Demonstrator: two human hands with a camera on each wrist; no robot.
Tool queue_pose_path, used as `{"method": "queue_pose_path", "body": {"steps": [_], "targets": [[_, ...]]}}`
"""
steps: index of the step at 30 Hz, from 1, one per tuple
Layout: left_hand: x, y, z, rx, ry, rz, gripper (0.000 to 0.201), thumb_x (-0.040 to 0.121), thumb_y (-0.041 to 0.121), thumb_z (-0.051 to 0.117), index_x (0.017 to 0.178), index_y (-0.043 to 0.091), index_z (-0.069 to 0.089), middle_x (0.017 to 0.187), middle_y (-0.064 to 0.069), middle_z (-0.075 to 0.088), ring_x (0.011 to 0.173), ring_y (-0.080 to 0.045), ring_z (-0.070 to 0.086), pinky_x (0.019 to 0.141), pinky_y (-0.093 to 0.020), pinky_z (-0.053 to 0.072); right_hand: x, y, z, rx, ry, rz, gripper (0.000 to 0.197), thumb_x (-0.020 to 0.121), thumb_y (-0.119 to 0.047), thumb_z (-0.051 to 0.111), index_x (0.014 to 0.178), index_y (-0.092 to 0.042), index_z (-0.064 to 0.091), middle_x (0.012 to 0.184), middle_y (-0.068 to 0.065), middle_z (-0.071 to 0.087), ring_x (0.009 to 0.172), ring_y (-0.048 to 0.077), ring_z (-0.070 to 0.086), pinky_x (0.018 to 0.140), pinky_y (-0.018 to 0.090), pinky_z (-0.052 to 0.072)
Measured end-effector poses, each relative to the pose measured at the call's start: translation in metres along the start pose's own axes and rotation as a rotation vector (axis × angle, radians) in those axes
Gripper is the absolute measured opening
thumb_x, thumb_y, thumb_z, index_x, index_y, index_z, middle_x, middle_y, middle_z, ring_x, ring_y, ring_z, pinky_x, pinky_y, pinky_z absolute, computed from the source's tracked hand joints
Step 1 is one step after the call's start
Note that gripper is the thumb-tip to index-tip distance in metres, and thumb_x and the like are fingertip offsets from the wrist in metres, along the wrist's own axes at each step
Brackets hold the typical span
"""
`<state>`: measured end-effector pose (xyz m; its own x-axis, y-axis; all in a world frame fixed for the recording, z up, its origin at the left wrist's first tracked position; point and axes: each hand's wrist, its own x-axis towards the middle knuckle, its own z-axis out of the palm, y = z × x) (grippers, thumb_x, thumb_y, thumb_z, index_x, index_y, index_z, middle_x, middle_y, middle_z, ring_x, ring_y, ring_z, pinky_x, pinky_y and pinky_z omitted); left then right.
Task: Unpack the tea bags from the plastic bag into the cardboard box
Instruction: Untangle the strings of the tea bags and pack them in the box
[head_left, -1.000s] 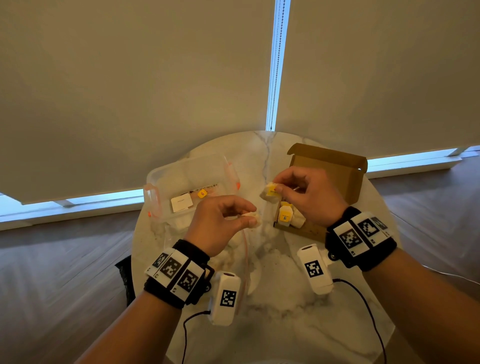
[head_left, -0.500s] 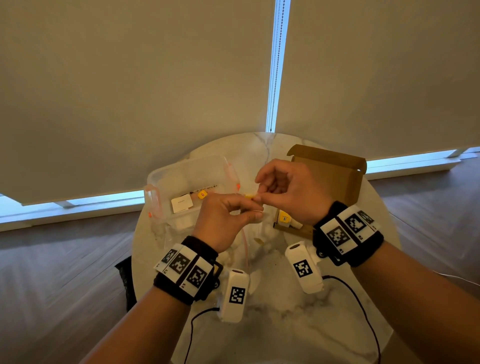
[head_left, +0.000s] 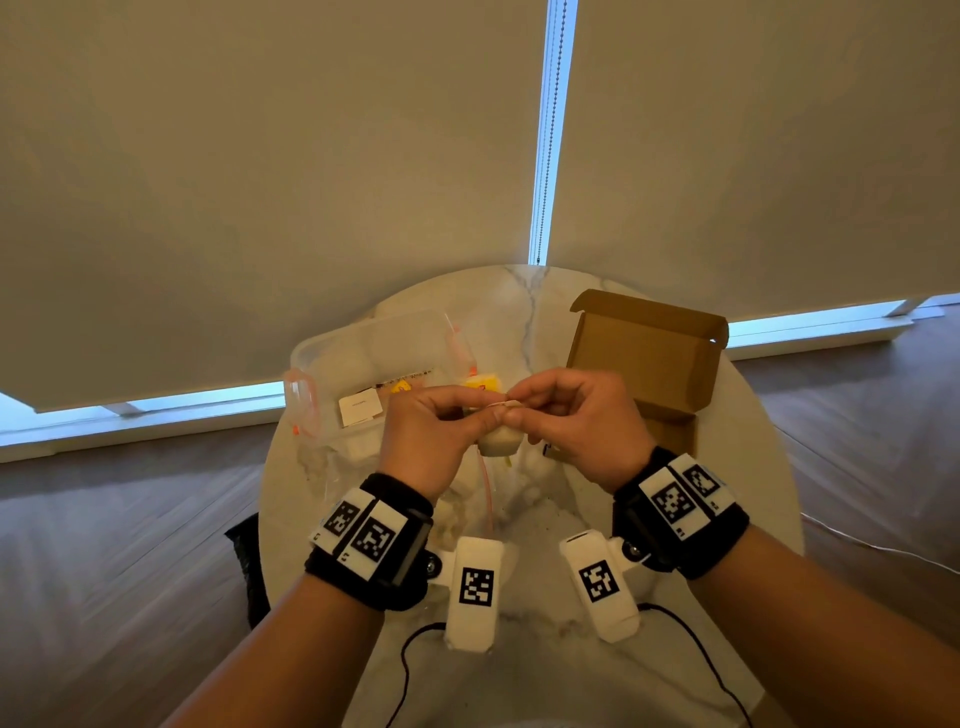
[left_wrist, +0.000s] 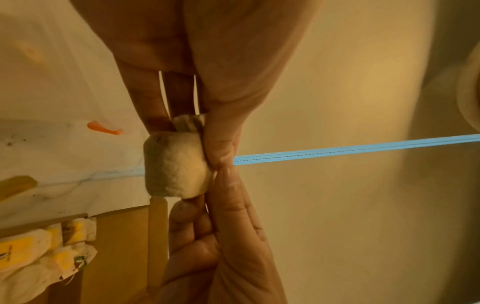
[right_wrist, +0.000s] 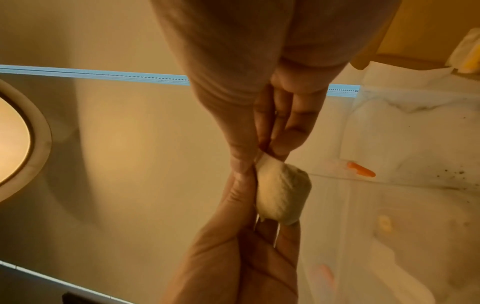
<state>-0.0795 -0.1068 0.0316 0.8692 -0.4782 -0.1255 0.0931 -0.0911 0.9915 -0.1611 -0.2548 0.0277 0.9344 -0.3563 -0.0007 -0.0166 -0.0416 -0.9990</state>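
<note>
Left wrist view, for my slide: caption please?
Both hands pinch a small cream tea bag beside the brown cardboard box.

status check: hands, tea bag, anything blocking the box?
Left hand and right hand both pinch one tea bag above the table. Cardboard box open, several bags already inside. Nothing blocking.

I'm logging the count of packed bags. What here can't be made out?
- Cardboard box interior: head view, the right hand covers it.
- Tea bags in the box: left wrist view, cut by the frame edge, so no count.
- Held tea bag: its tag is hidden by fingers.
</note>
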Motion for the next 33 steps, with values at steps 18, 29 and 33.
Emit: {"method": "queue_pose_path", "body": {"steps": [18, 29, 33], "targets": [[-0.010, 0.002, 0.002, 0.350, 0.060, 0.222, 0.013, 0.089, 0.019, 0.069, 0.098, 0.024, 0.077, 0.092, 0.013, 0.074, 0.089, -0.003, 0.068, 0.080, -0.025, 0.055, 0.010, -0.002, 0.000, -0.085, 0.144, -0.061, 0.006, 0.080, -0.007, 0.076, 0.085, -0.005, 0.073, 0.074, 0.008, 0.072, 0.063, 0.018, 0.067, 0.059, 0.026, 0.055], [0.002, 0.004, -0.003, 0.190, 0.023, 0.125, 0.015, 0.091, 0.017, 0.067, 0.089, 0.029, 0.077, 0.086, 0.006, 0.076, 0.088, -0.015, 0.072, 0.088, -0.043, 0.057, 0.009, 0.000, 0.005, -0.135, 0.077, -0.156, 0.018, 0.086, -0.004, 0.069, 0.104, -0.005, 0.073, 0.088, 0.005, 0.073, 0.080, 0.014, 0.070, 0.071, 0.026, 0.057], [0.005, 0.004, -0.006, 0.200, 0.019, 0.097, 0.012, 0.088, 0.017, 0.070, 0.097, 0.018, 0.078, 0.094, 0.003, 0.076, 0.093, -0.014, 0.071, 0.091, -0.045, 0.055, 0.014, 0.004, 0.001, -0.179, 0.121, -0.109, 0.015, 0.081, -0.015, 0.076, 0.095, -0.011, 0.073, 0.086, 0.003, 0.071, 0.079, 0.018, 0.068, 0.072, 0.038, 0.058]]}}
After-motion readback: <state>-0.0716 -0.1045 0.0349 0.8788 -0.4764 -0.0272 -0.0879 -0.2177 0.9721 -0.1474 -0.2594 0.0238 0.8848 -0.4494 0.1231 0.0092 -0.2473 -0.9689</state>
